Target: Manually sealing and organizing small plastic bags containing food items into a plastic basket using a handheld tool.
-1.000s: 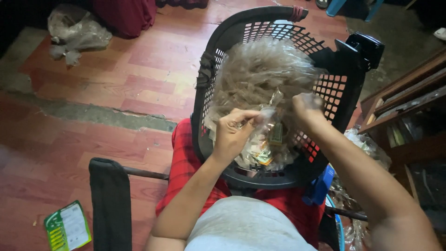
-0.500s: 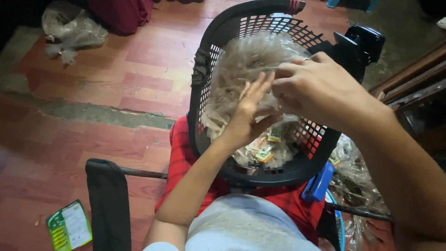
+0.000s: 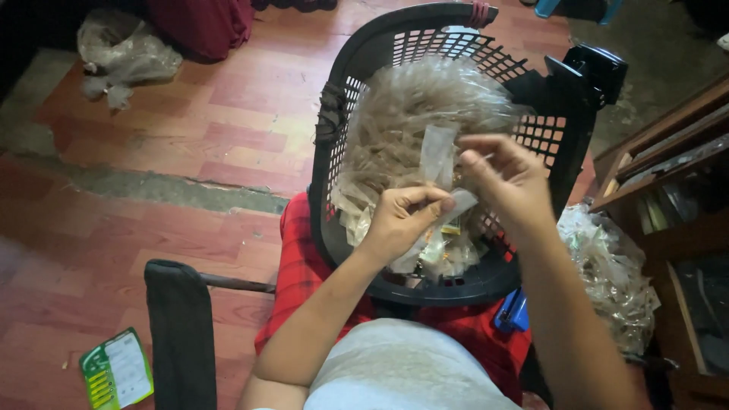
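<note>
- Pinching a narrow clear plastic sleeve [image 3: 438,156]: left hand [image 3: 402,220] has thumb and fingers pressed together on its lower end, at about 6 o'clock of the strip.
- Sleeve stands roughly upright from that pinch, pointing to 12 o'clock, its top free against the heap behind.
- Right hand [image 3: 507,178] sits just beside the sleeve at 3 o'clock, fingers curled, thumb and forefinger tips close together near the strip's right edge; cannot tell whether they actually clamp it or only touch it.
- Both hands are over the black plastic basket [image 3: 345,99], which rests tilted on the person's lap on red checked cloth [image 3: 300,266].
- Basket is packed with a mound of clear packets [image 3: 402,106], filling it toward 12 o'clock of the hands; loose packets also lie at the basket bottom, under the left hand.
- Blue clip-like object [image 3: 510,311] at 5 o'clock of the basket, touching its rim.
- Clear bag of more packets [image 3: 615,281] at 4 o'clock, near a wooden shelf [image 3: 668,175].
- Green and white card [image 3: 115,370] on the red floor at 8 o'clock, beside a black chair arm [image 3: 181,326].
- Crumpled clear bag [image 3: 121,57] far at 10 o'clock.
</note>
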